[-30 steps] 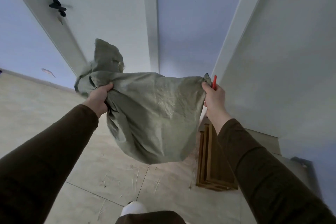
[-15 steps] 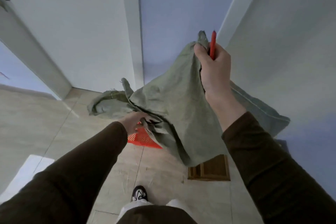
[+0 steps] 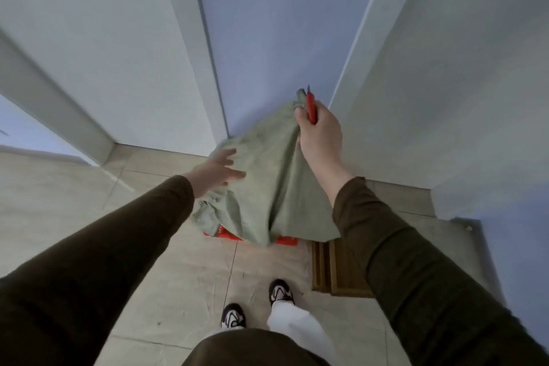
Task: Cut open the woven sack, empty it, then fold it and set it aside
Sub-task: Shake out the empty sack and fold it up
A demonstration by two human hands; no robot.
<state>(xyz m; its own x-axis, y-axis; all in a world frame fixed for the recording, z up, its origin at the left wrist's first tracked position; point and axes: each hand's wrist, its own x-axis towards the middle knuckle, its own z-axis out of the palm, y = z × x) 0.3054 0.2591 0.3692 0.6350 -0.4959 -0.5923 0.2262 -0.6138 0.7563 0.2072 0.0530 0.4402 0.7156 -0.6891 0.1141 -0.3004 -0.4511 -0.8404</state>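
The right hand (image 3: 319, 135) was raised in front of the pale wall corner, its fingers closed around one top corner of the limp grey-green woven sack (image 3: 267, 187) and, in the same fist, around a slim red-handled cutter (image 3: 311, 108) whose dark tip pointed upward just beside the pinched corner of fabric. The sack hung down from that grip in long folds, in the air between the two arms, its lower edge draped in front of a red plastic crate (image 3: 285, 239) of which only a perforated strip showed beneath the cloth. No print, label or brand mark could be read on the sack, the cutter or the crate; the fabric looked plain on the side that faced the camera.

The left hand (image 3: 215, 172) was spread wide, fingers apart and slightly blurred, its palm against the left side of the sack and grasping nothing. Both arms wore dark brown sleeves (image 3: 118, 246).

To the right of the crate, a brown wooden slatted box (image 3: 335, 270) stood on the beige tiled floor (image 3: 74, 202), partly hidden by the right forearm. Lower in the view were two black-and-white trainers (image 3: 280, 291) and a white trouser leg (image 3: 294, 324); any logo on the shoes was too small to make out.
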